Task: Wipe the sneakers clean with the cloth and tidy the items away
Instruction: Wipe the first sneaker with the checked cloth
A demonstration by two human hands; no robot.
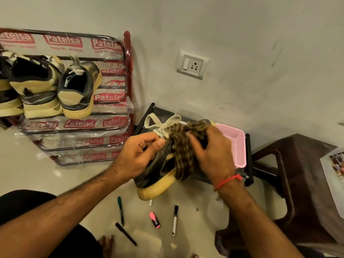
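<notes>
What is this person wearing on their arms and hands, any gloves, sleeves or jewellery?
No gloves and no sleeves show: both forearms are bare up to the frame's edge. The left hand has nothing on it, no ring or watch. The right hand is bare too, but a thin red thread bracelet is tied round its wrist, with a small knot on the outer side.

Four sneakers point(156, 170), five pens point(175, 219).

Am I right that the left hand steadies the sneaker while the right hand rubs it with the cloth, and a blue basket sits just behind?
Not quite: the basket is pink, not blue, as the head view shows. The rest holds: the left hand steadies the sneaker while the right hand presses the cloth onto it.
</notes>
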